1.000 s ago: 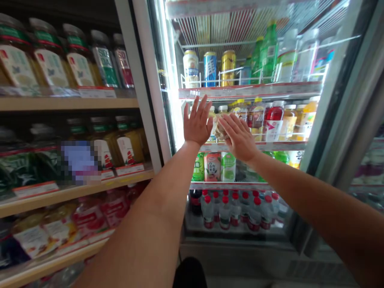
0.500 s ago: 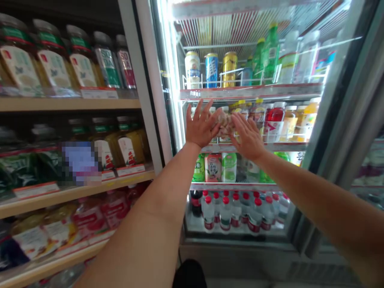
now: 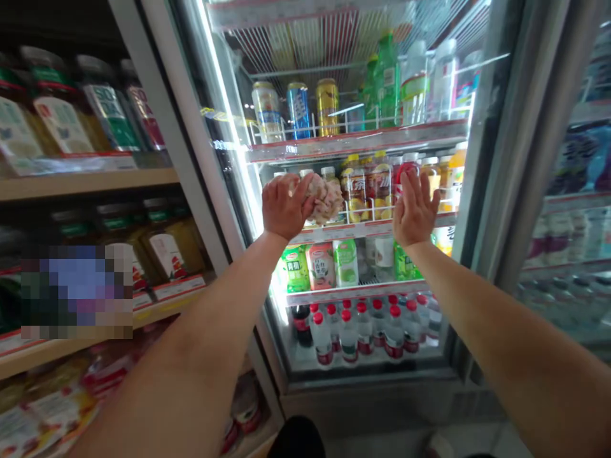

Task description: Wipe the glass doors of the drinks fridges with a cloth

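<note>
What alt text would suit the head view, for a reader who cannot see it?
The left hand presses a crumpled pale cloth against the glass door of a lit drinks fridge, while the right hand lies open and flat on the same glass. Wooden shelves of bottled drinks stand on the left.

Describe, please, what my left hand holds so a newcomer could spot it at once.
Find the glass-door drinks fridge right of the wooden shelves. Level with its second shelf, the left hand holds a crumpled pale rag. It is the only soft, shapeless thing among bottles and cans.
</note>
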Available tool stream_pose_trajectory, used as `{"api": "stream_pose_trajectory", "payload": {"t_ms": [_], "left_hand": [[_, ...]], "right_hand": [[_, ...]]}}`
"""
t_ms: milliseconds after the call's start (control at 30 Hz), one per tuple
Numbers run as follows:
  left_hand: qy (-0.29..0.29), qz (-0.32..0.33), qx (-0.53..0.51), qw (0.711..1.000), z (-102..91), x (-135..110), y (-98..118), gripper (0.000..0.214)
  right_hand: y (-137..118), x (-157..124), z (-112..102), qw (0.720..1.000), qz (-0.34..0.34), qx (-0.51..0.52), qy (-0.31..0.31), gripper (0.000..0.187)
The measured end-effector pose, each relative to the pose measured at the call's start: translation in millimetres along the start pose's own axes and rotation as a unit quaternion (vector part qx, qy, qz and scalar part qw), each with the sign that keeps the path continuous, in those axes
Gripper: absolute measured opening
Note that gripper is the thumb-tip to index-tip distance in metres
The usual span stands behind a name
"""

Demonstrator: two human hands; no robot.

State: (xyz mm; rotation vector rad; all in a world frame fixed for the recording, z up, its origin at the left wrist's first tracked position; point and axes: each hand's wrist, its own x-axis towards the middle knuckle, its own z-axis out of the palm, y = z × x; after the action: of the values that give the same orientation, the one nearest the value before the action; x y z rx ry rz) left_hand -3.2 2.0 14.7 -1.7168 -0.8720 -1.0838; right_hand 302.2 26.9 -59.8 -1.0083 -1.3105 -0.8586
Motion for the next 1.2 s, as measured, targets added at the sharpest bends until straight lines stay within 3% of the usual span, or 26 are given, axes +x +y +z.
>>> {"api": "stream_pose_trajectory", "payload": {"t_ms": [100,167,267,333,533,700,800,900,1067,1133,1200], "left_hand": [[-0.026,0.055,0.014,0.998,1.0,-5.9,5.5,0.049],[-0.049,0.125,0.003,0.991,0.9,-9.6,12.7,0.042],[-0.093,0.264,-0.041,0.959,0.2,-8.7,21.5,0.037],[-0.093,0.302,-0.055,0.947,0.5,-2.4,21.5,0.039],[0.024,0.125,0.01,0.992,5.0,15.0,9.4,0.032],[0.034,0.218,0.039,0.975,-1.8,4.5,19.6,0.037],[-0.003,0.248,0.049,0.967,-10.8,5.1,20.6,0.045],[-0.037,0.212,0.044,0.976,-15.2,15.8,10.5,0.051],[0.042,0.045,0.016,0.998,-4.4,20.9,3.6,0.063],[0.036,0.052,0.008,0.998,0.6,11.8,12.7,0.065],[-0.006,0.112,0.01,0.994,2.5,1.4,23.6,0.066]], "right_hand": [[1.6,-1.0,2.6,1.0,-0.014,-0.008,0.006,0.064],[1.4,-0.5,3.5,1.0,-0.01,-0.006,0.008,0.064],[0.2,0.3,3.7,1.0,0.0,0.01,-0.006,0.064],[-0.2,0.1,3.8,1.0,-0.001,0.014,-0.009,0.065],[-0.6,-0.2,4.2,1.0,-0.008,-0.01,0.001,0.065],[-4.9,2.6,-1.0,0.996,0.023,-0.051,-0.066,0.065],[-6.5,3.0,-3.7,0.994,0.026,-0.065,-0.08,0.065],[-6.4,2.4,-4.0,0.995,0.022,-0.061,-0.075,0.066],[-5.4,1.7,-2.0,0.998,0.018,-0.047,-0.049,0.064],[-5.6,1.7,-2.0,0.998,0.018,-0.048,-0.045,0.063],[-6.3,1.9,-2.6,0.998,0.018,-0.05,-0.044,0.063]]}}
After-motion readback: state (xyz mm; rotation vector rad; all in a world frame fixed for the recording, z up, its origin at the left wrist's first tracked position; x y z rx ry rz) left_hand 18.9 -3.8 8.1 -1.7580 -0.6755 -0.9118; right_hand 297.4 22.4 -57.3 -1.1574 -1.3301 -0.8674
